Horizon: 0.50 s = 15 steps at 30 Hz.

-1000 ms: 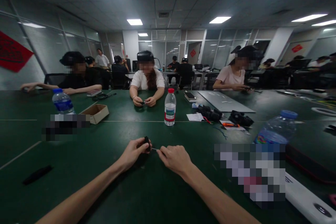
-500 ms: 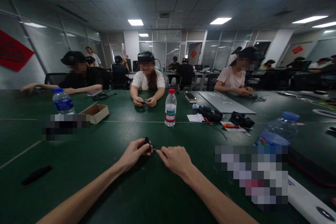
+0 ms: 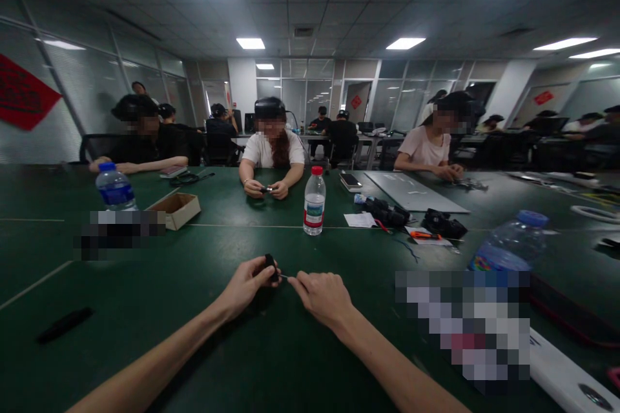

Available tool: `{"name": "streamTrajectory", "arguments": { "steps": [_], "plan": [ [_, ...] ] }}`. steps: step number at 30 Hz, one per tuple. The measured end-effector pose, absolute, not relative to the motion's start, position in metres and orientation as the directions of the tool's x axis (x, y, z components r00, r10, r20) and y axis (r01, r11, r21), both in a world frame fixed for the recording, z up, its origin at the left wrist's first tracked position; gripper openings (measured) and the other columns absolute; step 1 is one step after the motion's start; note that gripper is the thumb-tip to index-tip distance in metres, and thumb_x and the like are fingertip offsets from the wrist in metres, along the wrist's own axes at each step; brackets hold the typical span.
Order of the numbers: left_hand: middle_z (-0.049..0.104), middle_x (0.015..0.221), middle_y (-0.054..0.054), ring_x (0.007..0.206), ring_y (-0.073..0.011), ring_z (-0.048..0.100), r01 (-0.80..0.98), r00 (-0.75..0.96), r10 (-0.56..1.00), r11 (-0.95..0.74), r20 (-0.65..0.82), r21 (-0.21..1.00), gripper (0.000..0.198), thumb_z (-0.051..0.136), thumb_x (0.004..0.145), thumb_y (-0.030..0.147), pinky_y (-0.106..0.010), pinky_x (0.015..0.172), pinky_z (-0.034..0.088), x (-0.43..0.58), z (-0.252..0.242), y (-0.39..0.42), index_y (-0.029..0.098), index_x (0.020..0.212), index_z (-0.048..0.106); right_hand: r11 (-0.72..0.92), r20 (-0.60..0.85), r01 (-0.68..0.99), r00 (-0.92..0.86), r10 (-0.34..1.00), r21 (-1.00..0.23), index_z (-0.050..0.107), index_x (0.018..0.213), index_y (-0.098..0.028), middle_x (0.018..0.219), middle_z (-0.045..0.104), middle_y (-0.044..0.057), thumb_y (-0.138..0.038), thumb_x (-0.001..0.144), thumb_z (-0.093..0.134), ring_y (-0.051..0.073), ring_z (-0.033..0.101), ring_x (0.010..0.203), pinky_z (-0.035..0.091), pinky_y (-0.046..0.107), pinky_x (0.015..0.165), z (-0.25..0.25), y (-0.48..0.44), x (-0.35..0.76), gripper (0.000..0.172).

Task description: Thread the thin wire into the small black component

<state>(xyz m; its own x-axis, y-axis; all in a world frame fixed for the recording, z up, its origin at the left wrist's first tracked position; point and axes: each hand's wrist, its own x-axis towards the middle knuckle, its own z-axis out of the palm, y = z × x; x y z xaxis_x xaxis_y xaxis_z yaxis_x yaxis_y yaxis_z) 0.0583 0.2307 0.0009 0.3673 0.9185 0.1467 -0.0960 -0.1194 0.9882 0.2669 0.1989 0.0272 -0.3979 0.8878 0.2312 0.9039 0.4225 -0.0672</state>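
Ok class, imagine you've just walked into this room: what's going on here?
The person's left hand grips a small black part, while the right hand pinches a thin wire beside it, above a green table. Across the table, a person in a white shirt holds something small in both hands, near a water bottle.

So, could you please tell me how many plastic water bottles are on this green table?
3: a blue-capped bottle at the left, a red-capped bottle ahead in the middle, and a larger blue-capped bottle at the right. Blurred patches may hide more.
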Motion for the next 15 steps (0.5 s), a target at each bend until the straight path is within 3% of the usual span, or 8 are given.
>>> {"name": "streamTrajectory", "arguments": {
  "steps": [6, 15],
  "plan": [
    [0.068, 0.086, -0.007, 0.078, -0.0188, 0.062, -0.022, 0.500, 0.858, -0.128, 0.122, 0.992, 0.033, 0.066, 0.083, 0.043, -0.030, 0.074, 0.049, 0.062, 0.006, 0.225, 0.012, 0.096, 0.066, 0.225, 0.322, 0.923, -0.120, 0.939, -0.312, 0.063, 0.090, -0.021, 0.072, 0.068, 0.002, -0.042, 0.104, 0.022, 0.012, 0.061, 0.058, 0.034, 0.021, 0.054, 0.023, 0.218, 0.276, 0.048],
    [0.066, 0.098, -0.008, 0.086, -0.0185, 0.063, -0.242, 0.299, 0.948, -0.039, 0.113, 0.969, 0.042, 0.068, 0.081, 0.043, -0.032, 0.082, 0.051, 0.059, -0.011, 0.238, 0.013, 0.109, 0.061, 0.484, 0.295, 0.871, -0.443, 0.847, -0.081, 0.064, 0.086, -0.020, 0.073, 0.068, 0.002, -0.047, 0.102, 0.028, 0.011, 0.059, 0.059, 0.031, 0.022, 0.056, 0.022, 0.213, 0.276, 0.048]
  ]
}}
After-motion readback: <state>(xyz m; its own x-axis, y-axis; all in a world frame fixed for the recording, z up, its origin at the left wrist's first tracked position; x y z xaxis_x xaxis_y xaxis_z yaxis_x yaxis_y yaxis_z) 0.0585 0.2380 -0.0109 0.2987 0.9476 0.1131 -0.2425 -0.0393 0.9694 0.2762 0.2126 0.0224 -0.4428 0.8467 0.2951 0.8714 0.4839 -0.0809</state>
